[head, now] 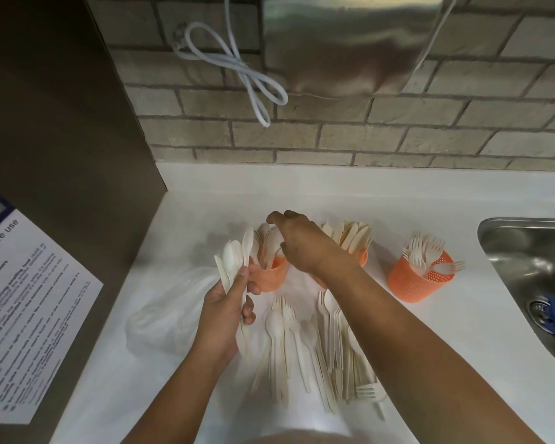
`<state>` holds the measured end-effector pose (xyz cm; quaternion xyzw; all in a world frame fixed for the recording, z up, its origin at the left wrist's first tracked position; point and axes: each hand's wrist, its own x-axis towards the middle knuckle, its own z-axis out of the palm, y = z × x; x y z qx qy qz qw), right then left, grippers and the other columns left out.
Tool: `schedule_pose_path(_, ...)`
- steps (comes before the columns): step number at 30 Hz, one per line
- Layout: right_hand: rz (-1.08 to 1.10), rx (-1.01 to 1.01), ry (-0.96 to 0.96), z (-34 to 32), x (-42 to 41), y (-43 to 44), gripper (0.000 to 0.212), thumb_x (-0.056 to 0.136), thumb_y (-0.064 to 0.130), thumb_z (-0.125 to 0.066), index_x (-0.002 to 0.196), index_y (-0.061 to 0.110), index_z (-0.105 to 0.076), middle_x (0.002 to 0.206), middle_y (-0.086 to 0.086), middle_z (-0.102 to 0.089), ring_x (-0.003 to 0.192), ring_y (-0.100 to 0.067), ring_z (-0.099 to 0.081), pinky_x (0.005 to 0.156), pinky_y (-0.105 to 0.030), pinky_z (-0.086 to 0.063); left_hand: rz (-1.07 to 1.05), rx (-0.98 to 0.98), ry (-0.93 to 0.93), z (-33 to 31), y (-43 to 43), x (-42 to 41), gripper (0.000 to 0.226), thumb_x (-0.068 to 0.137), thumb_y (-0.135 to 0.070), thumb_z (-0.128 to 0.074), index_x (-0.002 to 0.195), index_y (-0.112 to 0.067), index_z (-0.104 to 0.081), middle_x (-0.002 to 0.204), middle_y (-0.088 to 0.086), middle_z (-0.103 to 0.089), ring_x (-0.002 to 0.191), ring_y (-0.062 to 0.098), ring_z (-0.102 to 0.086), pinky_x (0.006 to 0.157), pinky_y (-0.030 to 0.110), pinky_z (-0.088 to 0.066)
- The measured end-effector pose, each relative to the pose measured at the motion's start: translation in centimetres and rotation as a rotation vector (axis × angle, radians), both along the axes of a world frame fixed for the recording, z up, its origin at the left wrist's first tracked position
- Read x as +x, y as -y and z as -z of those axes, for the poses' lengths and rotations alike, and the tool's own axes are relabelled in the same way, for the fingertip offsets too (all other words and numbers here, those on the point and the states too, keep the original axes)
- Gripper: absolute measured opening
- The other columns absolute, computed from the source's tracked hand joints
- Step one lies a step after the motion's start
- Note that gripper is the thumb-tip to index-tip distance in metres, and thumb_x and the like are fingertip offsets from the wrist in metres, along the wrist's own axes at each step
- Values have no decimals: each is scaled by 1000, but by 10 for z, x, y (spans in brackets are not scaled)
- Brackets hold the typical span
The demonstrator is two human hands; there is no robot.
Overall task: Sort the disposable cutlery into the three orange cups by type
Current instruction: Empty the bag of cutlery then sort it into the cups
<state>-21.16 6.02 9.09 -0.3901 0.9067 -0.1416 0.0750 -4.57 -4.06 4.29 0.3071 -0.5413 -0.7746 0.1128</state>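
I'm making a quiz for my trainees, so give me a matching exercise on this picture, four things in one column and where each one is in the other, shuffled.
Things:
1. forks cup
2. spoons cup
3. left hand
4. plastic bag

Places:
A. under the right hand, leftmost of the three cups
B. flat on the counter, left of the loose pile of cutlery
C. nearest the sink
D. gripping a bunch of spoons

Pairs: 1-C, 2-A, 3-D, 4-B
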Motion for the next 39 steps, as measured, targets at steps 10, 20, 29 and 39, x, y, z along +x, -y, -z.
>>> schedule_pose_path(10, 53, -283, 144, -18, -17, -6, 35, 96, 1, -58, 129, 11, -61, 93, -4, -78, 88, -21, -70, 87, -37, -57, 2, -7, 11, -4, -2, 0, 31, 102, -42, -60, 111, -16, -75, 81, 2, -65, 54, 16, -42, 53, 30, -40)
schedule_pose_path(20, 164, -691, 335, -21, 23, -8, 21, 97, 16, -63, 115, 19, -73, 104, 7, -69, 85, -6, -66, 78, -14, -50, 112, 69, -24, -11, -9, 0, 29, 101, -45, -58, 99, -27, -81, 85, 7, -69, 52, 15, -45, 53, 28, -40)
schedule_pose_path(29, 342, -1066, -7, -45, 21, -12, 7, 93, 9, -69, 97, 15, -68, 83, 9, -66, 65, -8, -60, 63, -18, -48, 107, 42, 7, -3, -3, 1, 30, 101, -47, -59, 115, -27, -76, 97, 3, -74, 51, 13, -41, 52, 28, -32)
schedule_pose_path(39, 110, -760, -238, 9, 13, -3, 12, 94, 3, -67, 100, 8, -76, 93, -4, -70, 68, -8, -60, 67, -24, -51, 67, 64, -5, 1, 3, -1, 23, 107, -39, -52, 127, -30, -60, 92, 9, -69, 49, 14, -34, 50, 25, -21)
